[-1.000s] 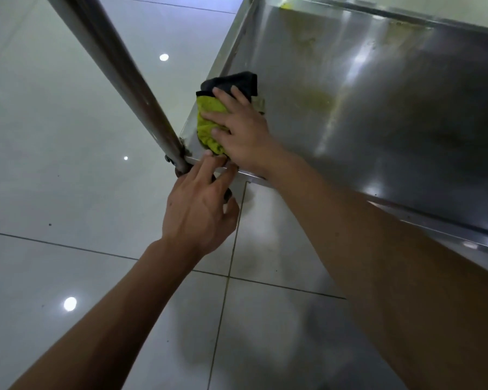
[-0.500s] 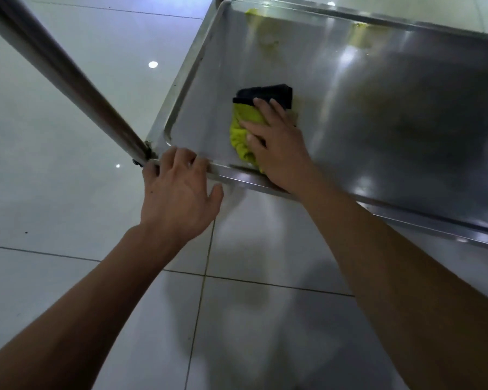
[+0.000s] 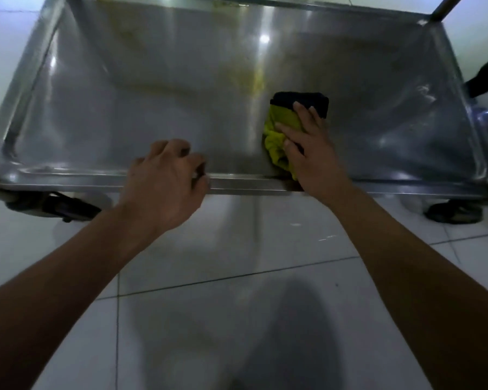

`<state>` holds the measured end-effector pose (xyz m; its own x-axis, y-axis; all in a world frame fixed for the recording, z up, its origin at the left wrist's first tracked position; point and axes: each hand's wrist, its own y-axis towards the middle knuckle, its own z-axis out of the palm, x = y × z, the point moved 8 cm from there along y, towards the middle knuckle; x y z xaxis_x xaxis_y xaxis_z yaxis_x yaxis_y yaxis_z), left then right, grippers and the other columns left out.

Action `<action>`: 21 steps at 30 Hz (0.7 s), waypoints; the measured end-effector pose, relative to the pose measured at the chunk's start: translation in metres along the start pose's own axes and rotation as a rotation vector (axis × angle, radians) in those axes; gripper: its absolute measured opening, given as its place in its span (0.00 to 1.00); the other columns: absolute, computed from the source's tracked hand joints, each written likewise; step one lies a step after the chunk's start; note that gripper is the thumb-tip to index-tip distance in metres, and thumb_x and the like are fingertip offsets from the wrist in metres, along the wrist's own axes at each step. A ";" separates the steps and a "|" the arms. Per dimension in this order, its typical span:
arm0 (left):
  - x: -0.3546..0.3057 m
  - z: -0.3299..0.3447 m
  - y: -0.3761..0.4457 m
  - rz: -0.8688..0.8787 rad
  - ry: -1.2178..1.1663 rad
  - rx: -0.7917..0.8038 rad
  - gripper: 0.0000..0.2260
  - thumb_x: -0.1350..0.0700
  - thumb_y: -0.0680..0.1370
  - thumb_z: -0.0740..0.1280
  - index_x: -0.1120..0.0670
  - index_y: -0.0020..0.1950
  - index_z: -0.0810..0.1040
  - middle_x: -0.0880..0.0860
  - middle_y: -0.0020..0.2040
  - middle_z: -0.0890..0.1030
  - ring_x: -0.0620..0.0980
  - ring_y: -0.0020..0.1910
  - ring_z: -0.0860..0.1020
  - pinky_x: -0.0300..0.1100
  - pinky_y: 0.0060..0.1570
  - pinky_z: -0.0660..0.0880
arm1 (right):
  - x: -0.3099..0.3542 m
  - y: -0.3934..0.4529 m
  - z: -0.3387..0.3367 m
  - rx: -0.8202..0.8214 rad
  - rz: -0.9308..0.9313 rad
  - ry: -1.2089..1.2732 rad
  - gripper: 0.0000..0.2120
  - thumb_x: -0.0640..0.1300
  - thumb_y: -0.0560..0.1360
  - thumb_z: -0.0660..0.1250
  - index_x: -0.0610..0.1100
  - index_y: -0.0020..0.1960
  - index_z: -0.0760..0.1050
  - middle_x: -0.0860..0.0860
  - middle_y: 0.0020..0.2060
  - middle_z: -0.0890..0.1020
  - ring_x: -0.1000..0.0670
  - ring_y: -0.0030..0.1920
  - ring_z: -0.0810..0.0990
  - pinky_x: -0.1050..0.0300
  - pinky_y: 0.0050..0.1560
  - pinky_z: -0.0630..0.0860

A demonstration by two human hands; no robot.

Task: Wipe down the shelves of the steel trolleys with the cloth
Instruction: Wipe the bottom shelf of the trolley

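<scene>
Two hands are at work on the lower shelf [image 3: 181, 80] of the steel trolley. The right hand [image 3: 307, 147] lies flat on the yellow and black cloth [image 3: 279, 128], fingers straight, and presses it to the steel a little right of the frame centre, close to the near rim [image 3: 251, 182]. The left hand [image 3: 164, 181] has its fingers curled over this same rim at the lower middle of the shelf and grips it to steady the trolley.

What could go wrong, in my judgement: the trolley stands on castors [image 3: 452, 212] on a smooth tiled floor [image 3: 209, 319], so a strong push of the cloth may roll it away if the left hand loosens. The cloth is bunched at its near side, and a fold may catch on the raised rim and slip from under the flat palm.

For moving, the shelf is open to the upper left and to the right of the cloth. Raised edges close all sides, and a post [image 3: 445, 7] stands at the upper right corner.
</scene>
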<state>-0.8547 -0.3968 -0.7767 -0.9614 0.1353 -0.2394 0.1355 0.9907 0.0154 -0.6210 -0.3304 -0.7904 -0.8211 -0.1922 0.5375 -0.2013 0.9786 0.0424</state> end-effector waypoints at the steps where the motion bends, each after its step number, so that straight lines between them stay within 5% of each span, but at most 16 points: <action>1: 0.000 0.001 -0.001 0.004 -0.005 -0.015 0.14 0.47 0.76 0.68 0.50 0.59 0.82 0.55 0.63 0.78 0.61 0.63 0.74 0.59 0.50 0.75 | -0.009 -0.003 -0.006 -0.006 0.019 -0.002 0.17 0.44 0.84 0.57 0.49 0.71 0.73 0.51 0.79 0.55 0.46 0.80 0.48 0.51 0.76 0.48; 7: 0.009 -0.003 -0.005 0.051 -0.048 -0.061 0.11 0.48 0.78 0.67 0.48 0.58 0.83 0.54 0.63 0.79 0.61 0.62 0.76 0.59 0.52 0.75 | -0.009 -0.004 -0.006 -0.021 0.039 -0.077 0.18 0.45 0.84 0.56 0.51 0.72 0.72 0.50 0.80 0.54 0.44 0.80 0.46 0.47 0.77 0.50; 12: 0.058 -0.026 -0.011 -0.080 -0.021 -0.145 0.09 0.47 0.76 0.67 0.44 0.55 0.80 0.54 0.64 0.77 0.63 0.63 0.73 0.63 0.53 0.74 | 0.003 0.003 0.005 -0.010 0.033 -0.152 0.18 0.47 0.84 0.55 0.54 0.72 0.71 0.51 0.80 0.52 0.45 0.80 0.45 0.46 0.76 0.53; 16: 0.090 -0.025 -0.025 -0.210 0.041 -0.108 0.22 0.35 0.75 0.62 0.50 0.56 0.80 0.56 0.63 0.77 0.64 0.61 0.74 0.62 0.54 0.73 | 0.036 0.018 0.028 0.019 -0.033 -0.166 0.18 0.48 0.84 0.54 0.55 0.71 0.71 0.52 0.80 0.52 0.45 0.80 0.45 0.42 0.76 0.54; 21: 0.108 -0.026 -0.029 -0.131 0.056 -0.067 0.28 0.31 0.76 0.57 0.48 0.65 0.80 0.52 0.66 0.79 0.59 0.61 0.77 0.59 0.55 0.77 | 0.105 0.052 0.078 0.067 -0.181 -0.175 0.18 0.49 0.82 0.54 0.57 0.69 0.72 0.52 0.80 0.54 0.44 0.80 0.46 0.40 0.74 0.55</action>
<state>-0.9686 -0.4102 -0.7780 -0.9819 0.0036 -0.1894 -0.0066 0.9986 0.0532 -0.7594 -0.3059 -0.7968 -0.8470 -0.3794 0.3724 -0.3836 0.9211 0.0661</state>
